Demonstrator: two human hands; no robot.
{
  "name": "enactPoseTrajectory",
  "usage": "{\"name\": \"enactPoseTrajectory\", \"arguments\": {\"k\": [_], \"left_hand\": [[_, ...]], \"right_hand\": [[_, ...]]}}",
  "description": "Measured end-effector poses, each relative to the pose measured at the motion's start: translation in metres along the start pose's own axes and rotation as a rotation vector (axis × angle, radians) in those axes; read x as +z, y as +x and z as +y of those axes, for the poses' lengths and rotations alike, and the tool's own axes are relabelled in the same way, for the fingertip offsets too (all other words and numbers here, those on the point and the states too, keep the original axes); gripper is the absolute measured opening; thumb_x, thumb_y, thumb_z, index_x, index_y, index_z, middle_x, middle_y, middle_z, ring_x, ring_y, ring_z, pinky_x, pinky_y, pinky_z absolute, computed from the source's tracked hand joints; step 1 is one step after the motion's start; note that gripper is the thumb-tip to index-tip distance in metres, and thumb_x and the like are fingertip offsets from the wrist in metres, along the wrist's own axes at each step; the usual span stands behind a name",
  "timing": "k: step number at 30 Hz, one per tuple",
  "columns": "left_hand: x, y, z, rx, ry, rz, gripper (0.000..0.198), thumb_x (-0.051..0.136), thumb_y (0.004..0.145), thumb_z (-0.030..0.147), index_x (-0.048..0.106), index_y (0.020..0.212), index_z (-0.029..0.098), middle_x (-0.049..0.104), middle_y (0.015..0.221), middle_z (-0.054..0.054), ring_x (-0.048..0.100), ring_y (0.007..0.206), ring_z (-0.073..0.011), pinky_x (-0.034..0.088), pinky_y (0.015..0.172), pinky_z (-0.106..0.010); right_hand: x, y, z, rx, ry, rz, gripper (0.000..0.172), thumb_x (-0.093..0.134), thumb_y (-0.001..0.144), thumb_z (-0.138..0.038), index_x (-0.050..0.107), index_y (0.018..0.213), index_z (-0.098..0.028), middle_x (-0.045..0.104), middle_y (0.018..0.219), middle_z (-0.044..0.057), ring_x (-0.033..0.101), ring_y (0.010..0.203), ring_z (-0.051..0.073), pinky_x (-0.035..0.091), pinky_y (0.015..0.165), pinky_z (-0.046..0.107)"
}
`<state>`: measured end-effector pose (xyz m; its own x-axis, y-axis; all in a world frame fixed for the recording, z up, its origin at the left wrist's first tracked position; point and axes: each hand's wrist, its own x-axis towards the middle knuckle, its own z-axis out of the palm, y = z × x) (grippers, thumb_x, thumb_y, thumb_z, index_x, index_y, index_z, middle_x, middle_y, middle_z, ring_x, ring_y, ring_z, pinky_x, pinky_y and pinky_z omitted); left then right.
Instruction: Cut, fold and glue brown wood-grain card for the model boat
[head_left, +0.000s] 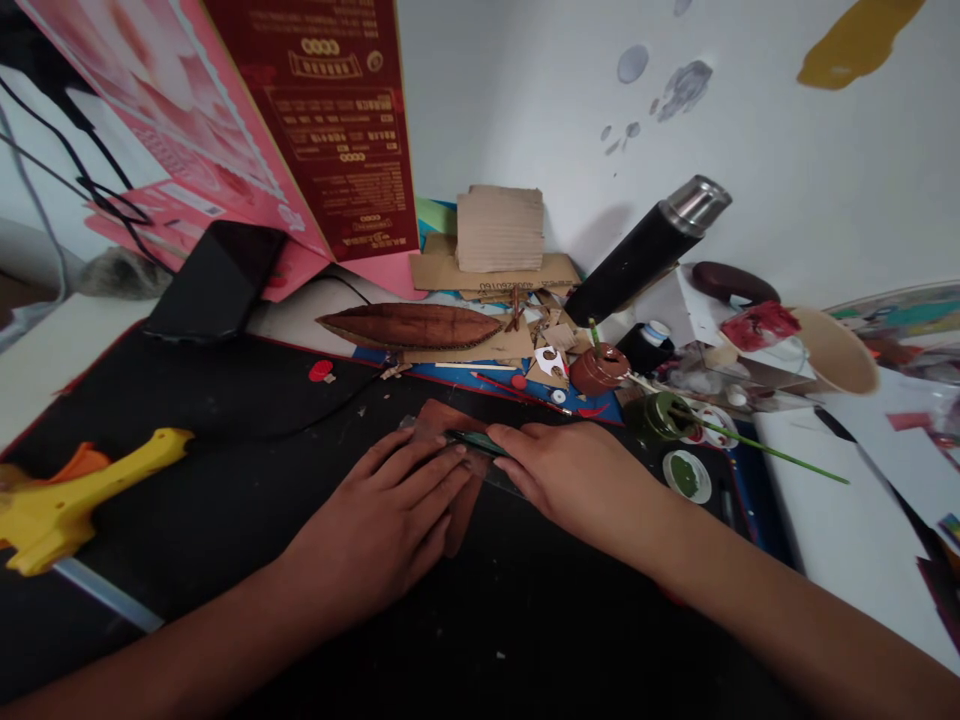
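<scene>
My left hand (pixel 401 500) lies flat with its fingers stretched out, pressing on a brown painted piece of card (pixel 466 515) on the black mat. A strip of clear plastic (pixel 506 484) lies across the card, partly under my fingers. My right hand (pixel 570 465) is closed around a slim dark-green utility knife (pixel 480 440), whose tip points left over the card, close to my left fingertips. The knife's blade is too small and dim to make out. My hand hides part of the card.
Behind my hands lies a brown cardboard boat shape (pixel 412 326) beside stacked cardboard (pixel 500 230). A yellow glue gun (pixel 82 495) is at left. Open paint jars (pixel 660 417), a leaning black thermos (pixel 637 255) and a beige cup (pixel 836 350) stand at right. A phone (pixel 214 280) leans back left.
</scene>
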<state>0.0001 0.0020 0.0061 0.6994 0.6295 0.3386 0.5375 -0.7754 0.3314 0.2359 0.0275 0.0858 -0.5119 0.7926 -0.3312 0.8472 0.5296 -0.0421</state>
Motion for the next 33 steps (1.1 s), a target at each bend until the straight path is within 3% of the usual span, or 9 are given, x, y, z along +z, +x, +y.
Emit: {"name": "enactPoseTrajectory", "arguments": {"k": [9,22,29,33], "left_hand": [[0.001,-0.001,0.0,0.004,0.004,-0.012,0.043,0.058,0.1,0.032,0.065,0.14,0.019,0.071,0.14,-0.004,0.058,0.133,-0.0276,0.031,0.124,-0.045],[0.0,0.0,0.0,0.027,0.047,-0.016,0.041,0.057,0.099,0.026,0.066,0.139,0.019,0.071,0.139,-0.005,0.059,0.131,-0.0278,0.036,0.121,-0.047],[0.001,0.0,0.001,0.013,0.03,-0.006,0.043,0.056,0.097,0.023,0.066,0.139,0.021,0.072,0.138,-0.004,0.06,0.13,-0.026,0.035,0.121,-0.046],[0.0,0.0,0.001,0.01,0.038,-0.025,0.043,0.06,0.097,0.025,0.066,0.139,0.022,0.073,0.137,-0.005,0.059,0.131,-0.027,0.036,0.121,-0.047]], "right_hand": [[0.004,-0.01,0.005,-0.001,-0.002,0.022,0.025,0.056,0.106,-0.03,0.068,0.125,-0.02,0.078,0.093,0.006,0.069,0.068,0.021,0.025,0.055,0.033],[0.009,-0.023,0.007,0.028,-0.01,0.044,0.024,0.055,0.105,-0.029,0.068,0.122,-0.02,0.077,0.091,0.006,0.07,0.067,0.022,0.027,0.054,0.034],[0.019,-0.037,0.01,0.031,0.068,0.121,0.028,0.054,0.104,-0.028,0.07,0.126,-0.019,0.08,0.095,0.008,0.075,0.073,0.025,0.044,0.058,0.034],[0.033,-0.041,0.009,0.056,0.21,0.29,0.036,0.052,0.105,-0.032,0.067,0.136,-0.018,0.08,0.116,0.012,0.079,0.091,0.029,0.058,0.074,0.04]]}}
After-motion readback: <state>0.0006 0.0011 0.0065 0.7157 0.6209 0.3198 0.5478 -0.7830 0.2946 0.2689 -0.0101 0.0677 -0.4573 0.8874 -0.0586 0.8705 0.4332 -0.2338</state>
